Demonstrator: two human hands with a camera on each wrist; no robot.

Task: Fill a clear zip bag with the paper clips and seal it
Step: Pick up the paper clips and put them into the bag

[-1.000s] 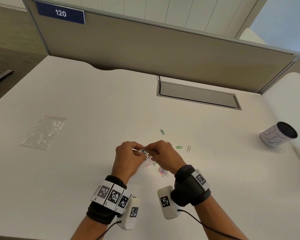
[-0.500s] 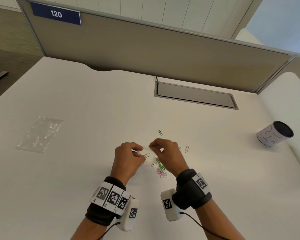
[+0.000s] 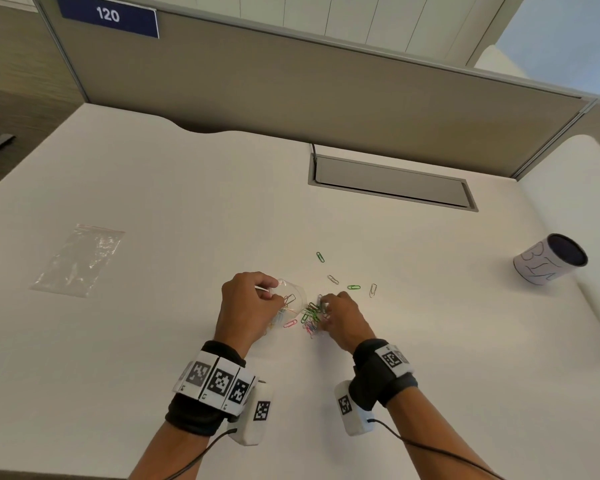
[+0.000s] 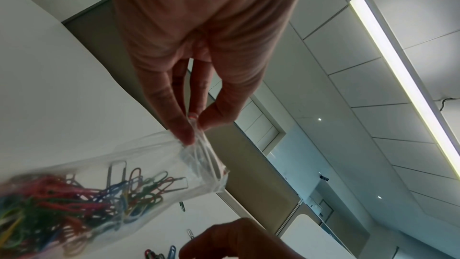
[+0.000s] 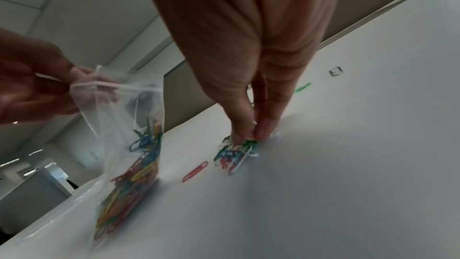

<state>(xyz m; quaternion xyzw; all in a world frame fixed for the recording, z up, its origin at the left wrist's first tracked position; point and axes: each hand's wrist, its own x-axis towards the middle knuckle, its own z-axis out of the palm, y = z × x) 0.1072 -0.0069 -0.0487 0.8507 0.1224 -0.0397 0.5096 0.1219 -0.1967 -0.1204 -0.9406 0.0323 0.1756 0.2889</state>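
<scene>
My left hand (image 3: 257, 299) pinches the rim of a clear zip bag (image 3: 290, 303) and holds its mouth open just above the white desk (image 3: 153, 341). The bag (image 5: 129, 129) stands upright, partly filled with coloured paper clips (image 4: 74, 200). Right of it my right hand (image 3: 336, 313) reaches down, its fingertips (image 5: 245, 133) pinching a small heap of coloured clips (image 5: 235, 153) on the desk. One pink clip (image 5: 195, 170) lies between bag and heap. Several loose clips (image 3: 354, 287) are scattered beyond my right hand.
A second, empty zip bag (image 3: 80, 261) lies flat at the left of the desk. A white cup with a dark inside (image 3: 551, 258) lies on its side at the right. A grey cable hatch (image 3: 392, 183) sits before the beige partition (image 3: 326, 91).
My hands have come apart. The right hand left the bag's mouth and dropped right onto the heap of clips. The left hand still holds the bag open.
</scene>
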